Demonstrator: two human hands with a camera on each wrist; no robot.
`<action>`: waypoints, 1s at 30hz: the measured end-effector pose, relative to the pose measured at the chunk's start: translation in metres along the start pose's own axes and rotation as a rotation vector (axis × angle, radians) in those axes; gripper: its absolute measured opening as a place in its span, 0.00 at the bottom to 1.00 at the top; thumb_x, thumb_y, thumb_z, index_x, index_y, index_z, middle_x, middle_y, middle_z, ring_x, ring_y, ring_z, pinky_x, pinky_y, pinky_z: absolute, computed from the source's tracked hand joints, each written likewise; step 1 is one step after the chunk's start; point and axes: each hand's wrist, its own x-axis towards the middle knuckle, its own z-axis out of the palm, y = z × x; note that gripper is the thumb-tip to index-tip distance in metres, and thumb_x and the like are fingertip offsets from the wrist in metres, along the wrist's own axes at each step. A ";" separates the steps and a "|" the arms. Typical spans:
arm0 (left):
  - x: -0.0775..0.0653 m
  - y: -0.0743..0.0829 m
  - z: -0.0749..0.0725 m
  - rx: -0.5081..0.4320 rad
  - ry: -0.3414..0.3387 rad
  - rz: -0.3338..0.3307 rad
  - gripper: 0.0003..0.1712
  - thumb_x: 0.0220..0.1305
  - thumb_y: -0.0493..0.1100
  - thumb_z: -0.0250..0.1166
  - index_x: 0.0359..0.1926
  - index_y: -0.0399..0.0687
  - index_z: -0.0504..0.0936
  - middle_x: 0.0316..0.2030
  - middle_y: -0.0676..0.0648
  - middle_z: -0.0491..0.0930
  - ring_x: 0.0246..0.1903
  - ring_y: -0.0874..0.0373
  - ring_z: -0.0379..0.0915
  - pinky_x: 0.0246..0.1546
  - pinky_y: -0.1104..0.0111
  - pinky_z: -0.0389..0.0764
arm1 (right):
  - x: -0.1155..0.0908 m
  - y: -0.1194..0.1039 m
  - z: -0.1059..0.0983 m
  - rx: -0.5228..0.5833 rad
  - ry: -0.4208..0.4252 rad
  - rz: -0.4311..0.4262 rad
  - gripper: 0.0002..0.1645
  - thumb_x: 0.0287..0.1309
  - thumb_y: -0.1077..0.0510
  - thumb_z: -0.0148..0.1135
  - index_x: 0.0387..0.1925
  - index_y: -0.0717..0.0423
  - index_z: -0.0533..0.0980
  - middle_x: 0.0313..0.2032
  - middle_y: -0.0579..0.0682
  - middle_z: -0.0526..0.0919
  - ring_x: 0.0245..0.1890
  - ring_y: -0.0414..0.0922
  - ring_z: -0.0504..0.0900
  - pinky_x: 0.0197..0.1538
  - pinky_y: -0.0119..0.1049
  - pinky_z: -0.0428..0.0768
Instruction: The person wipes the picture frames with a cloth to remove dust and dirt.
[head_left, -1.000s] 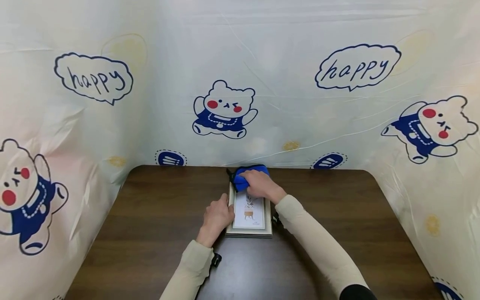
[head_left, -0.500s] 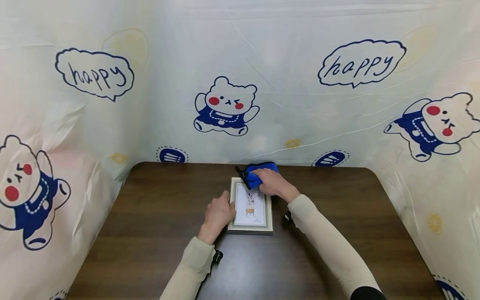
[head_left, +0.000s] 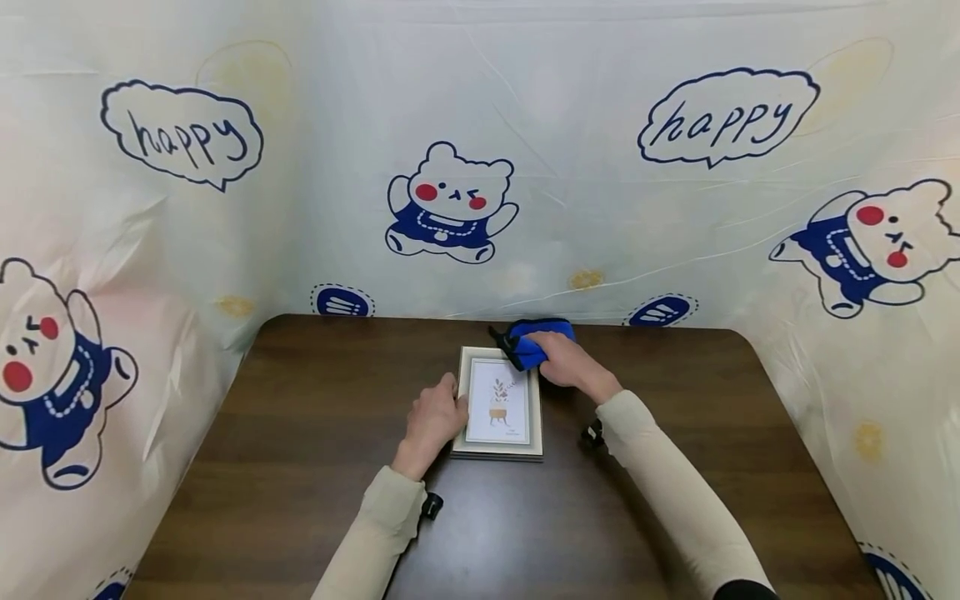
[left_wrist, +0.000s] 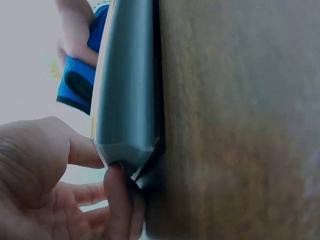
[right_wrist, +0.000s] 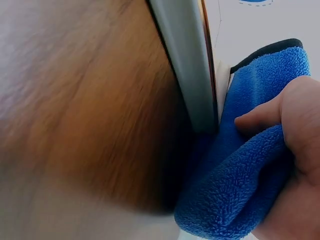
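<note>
A picture frame (head_left: pixel 498 417) with a pale border and a plant print lies flat on the table. My left hand (head_left: pixel 432 422) grips its left side. In the left wrist view, the thumb is on the face of the frame (left_wrist: pixel 127 80), with bent fingers (left_wrist: pixel 116 192) at its corner. My right hand (head_left: pixel 573 367) holds a blue cloth (head_left: pixel 531 354) with dark edging on the frame's far right corner. Close up in the right wrist view, the fluffy cloth (right_wrist: pixel 235 185) is bunched under the thumb and drapes over the frame's end. The other right fingers are mostly hidden.
The dark brown wooden table (head_left: pixel 315 417) extends to both sides of the frame. Behind its far edge hangs a pale curtain (head_left: pixel 577 100) printed with bears and "happy" bubbles. The cloth lies close to that far edge.
My right hand has slid the blue cloth rightward along the far end of the frame to its right corner. My left hand keeps its hold on the left side.
</note>
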 end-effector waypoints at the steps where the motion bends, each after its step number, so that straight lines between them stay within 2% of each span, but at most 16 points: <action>1: 0.002 -0.002 0.000 -0.021 0.007 -0.003 0.12 0.76 0.48 0.65 0.42 0.46 0.75 0.29 0.44 0.79 0.25 0.49 0.73 0.26 0.59 0.69 | -0.001 0.001 0.000 0.007 0.000 0.009 0.38 0.63 0.72 0.52 0.76 0.62 0.69 0.73 0.61 0.75 0.75 0.61 0.71 0.76 0.57 0.70; 5: 0.006 -0.011 -0.001 -0.158 0.030 -0.030 0.12 0.70 0.48 0.71 0.47 0.46 0.81 0.36 0.48 0.82 0.35 0.51 0.77 0.38 0.57 0.78 | -0.003 0.003 0.000 0.023 -0.006 0.025 0.38 0.62 0.72 0.52 0.76 0.63 0.69 0.73 0.62 0.74 0.76 0.62 0.70 0.77 0.58 0.68; 8: 0.009 -0.017 -0.002 -0.288 0.021 -0.032 0.16 0.68 0.45 0.73 0.53 0.44 0.85 0.42 0.47 0.84 0.42 0.50 0.80 0.49 0.54 0.81 | -0.004 0.004 0.001 0.030 -0.007 0.017 0.39 0.61 0.72 0.52 0.76 0.64 0.69 0.73 0.62 0.74 0.76 0.62 0.70 0.77 0.58 0.68; 12: 0.012 -0.022 -0.004 -0.381 0.002 -0.013 0.18 0.66 0.42 0.73 0.55 0.41 0.87 0.43 0.45 0.86 0.44 0.49 0.82 0.51 0.52 0.81 | -0.004 0.007 0.002 0.049 0.008 0.002 0.38 0.60 0.72 0.52 0.75 0.64 0.70 0.72 0.63 0.75 0.75 0.62 0.71 0.77 0.58 0.68; 19: 0.016 -0.023 -0.004 -0.405 0.029 -0.022 0.18 0.64 0.42 0.75 0.54 0.45 0.90 0.41 0.48 0.89 0.43 0.52 0.84 0.51 0.55 0.82 | -0.004 0.011 0.001 0.148 0.060 -0.019 0.38 0.61 0.73 0.50 0.75 0.68 0.69 0.72 0.65 0.74 0.75 0.62 0.71 0.77 0.58 0.69; 23: 0.016 -0.023 -0.003 -0.404 0.039 0.011 0.18 0.65 0.42 0.75 0.55 0.45 0.90 0.41 0.48 0.89 0.40 0.54 0.86 0.47 0.56 0.85 | -0.004 0.011 -0.001 0.266 0.135 -0.017 0.40 0.59 0.74 0.47 0.76 0.67 0.67 0.69 0.66 0.77 0.68 0.59 0.77 0.73 0.57 0.72; 26: 0.016 -0.021 -0.003 -0.408 0.037 0.036 0.19 0.65 0.42 0.74 0.56 0.44 0.90 0.42 0.47 0.90 0.37 0.55 0.86 0.45 0.57 0.86 | -0.004 0.008 -0.004 0.351 0.211 -0.020 0.37 0.64 0.73 0.47 0.75 0.64 0.70 0.62 0.63 0.82 0.54 0.57 0.79 0.64 0.51 0.76; 27: 0.016 -0.021 -0.003 -0.408 0.035 0.040 0.19 0.65 0.42 0.74 0.56 0.43 0.90 0.42 0.47 0.89 0.37 0.55 0.86 0.45 0.58 0.86 | -0.004 0.006 -0.005 0.369 0.235 -0.010 0.36 0.66 0.72 0.47 0.75 0.62 0.70 0.63 0.63 0.81 0.54 0.56 0.78 0.64 0.50 0.75; 30: 0.016 -0.020 -0.003 -0.403 0.030 0.045 0.19 0.65 0.42 0.74 0.56 0.43 0.90 0.42 0.47 0.89 0.36 0.56 0.85 0.45 0.58 0.85 | -0.003 -0.003 -0.008 0.416 0.289 -0.001 0.31 0.70 0.71 0.48 0.72 0.58 0.73 0.55 0.61 0.82 0.46 0.55 0.75 0.53 0.49 0.70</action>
